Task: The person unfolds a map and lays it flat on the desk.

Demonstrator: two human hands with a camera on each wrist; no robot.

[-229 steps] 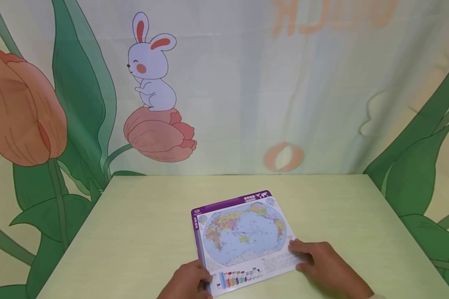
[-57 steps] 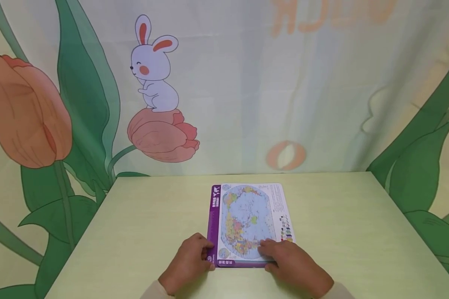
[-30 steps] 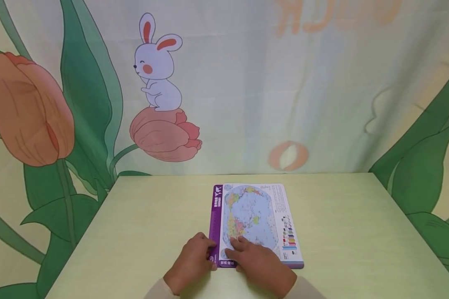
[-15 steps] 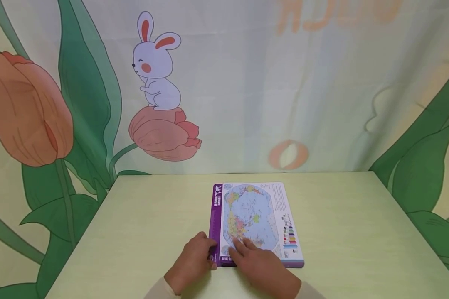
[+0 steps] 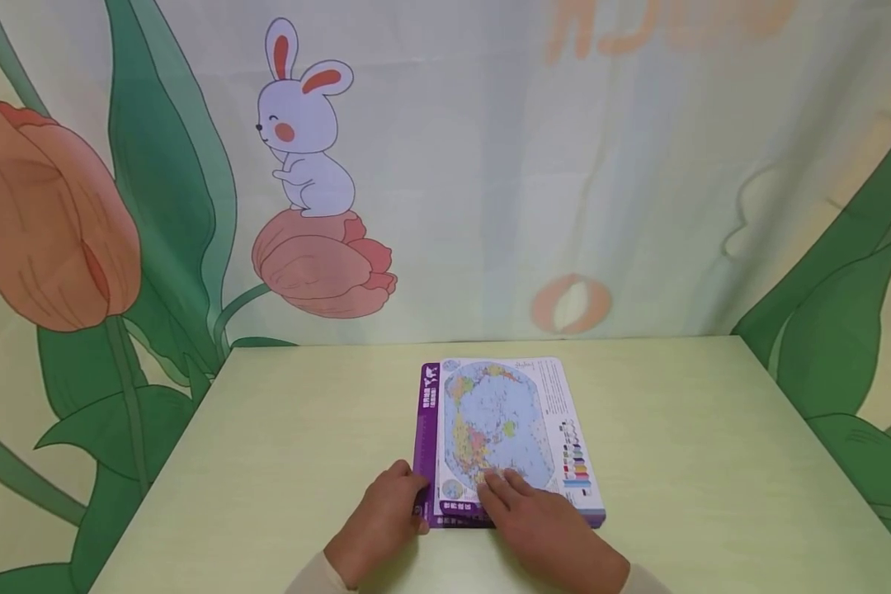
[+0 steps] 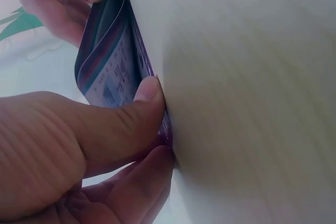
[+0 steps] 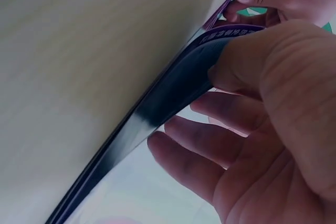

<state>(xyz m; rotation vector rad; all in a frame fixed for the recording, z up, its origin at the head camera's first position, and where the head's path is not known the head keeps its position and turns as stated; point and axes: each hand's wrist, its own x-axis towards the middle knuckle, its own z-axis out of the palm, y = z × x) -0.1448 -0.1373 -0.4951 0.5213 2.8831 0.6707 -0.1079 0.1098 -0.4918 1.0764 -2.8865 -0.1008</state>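
Observation:
A world map sheet (image 5: 499, 412) with rounded corners lies flat on the table, its purple title band along the left. Under it shows the purple border of a lower map sheet (image 5: 427, 450), slightly offset. My left hand (image 5: 382, 518) pinches the lower sheet's near left corner between thumb and fingers, as the left wrist view also shows. My right hand (image 5: 540, 530) holds the upper sheet's near edge, fingers on top. In the right wrist view its thumb (image 7: 244, 64) is under the sheet, which bends up off the lower one. How many sheets lie beneath is hidden.
The pale yellow-green table (image 5: 289, 429) extends on both sides of the maps. Behind it hangs a curtain (image 5: 453, 165) printed with a rabbit and tulips.
Since the oldest frame the maps have turned a quarter counterclockwise. My right hand crossed left, then shifted right, drawing the upper sheet's near edge up and off the lower one. My left hand stays.

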